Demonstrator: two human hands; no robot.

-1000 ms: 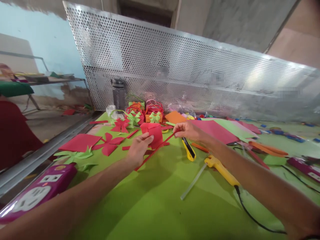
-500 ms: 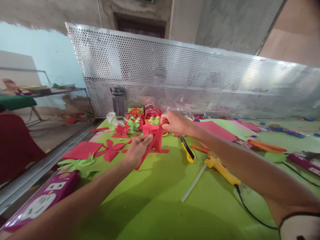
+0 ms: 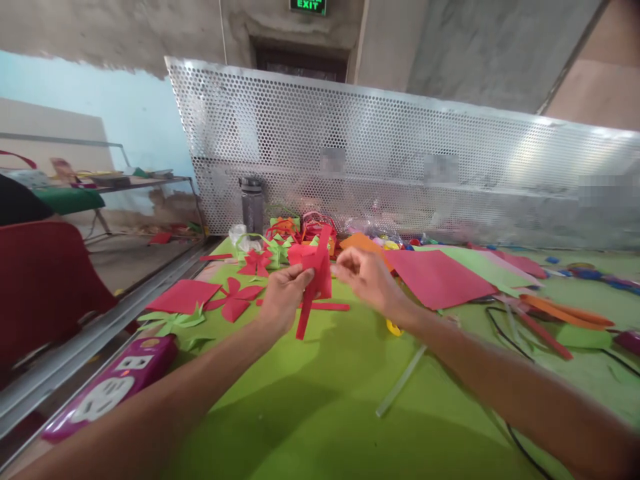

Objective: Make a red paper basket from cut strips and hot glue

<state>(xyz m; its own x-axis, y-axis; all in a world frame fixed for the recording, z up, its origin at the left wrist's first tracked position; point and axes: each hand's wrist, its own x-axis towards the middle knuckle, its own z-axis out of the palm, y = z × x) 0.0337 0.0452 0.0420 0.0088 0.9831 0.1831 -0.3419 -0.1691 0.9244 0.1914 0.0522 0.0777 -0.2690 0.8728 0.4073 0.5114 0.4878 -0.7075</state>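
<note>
My left hand [image 3: 284, 297] is closed on a small red paper box [image 3: 311, 268] held above the green tabletop [image 3: 310, 400]. A long red paper strip [image 3: 309, 303] runs along the box's side and hangs below my fingers. My right hand [image 3: 364, 277] hovers just to the right of the box with its fingers loosely curled and slightly blurred, and it is not touching the strip.
Red paper flowers [image 3: 235, 300], green flowers and finished little baskets [image 3: 300, 230] lie behind. Red and green sheets [image 3: 440, 277] sit to the right, a glue stick [image 3: 400, 381] in front, a purple power strip [image 3: 110, 387] at left, and a perforated metal panel [image 3: 400, 153] behind.
My right hand has let go of the strip's top end and drawn back to the right. The strip now hangs more upright against the box. The view has shifted right.
</note>
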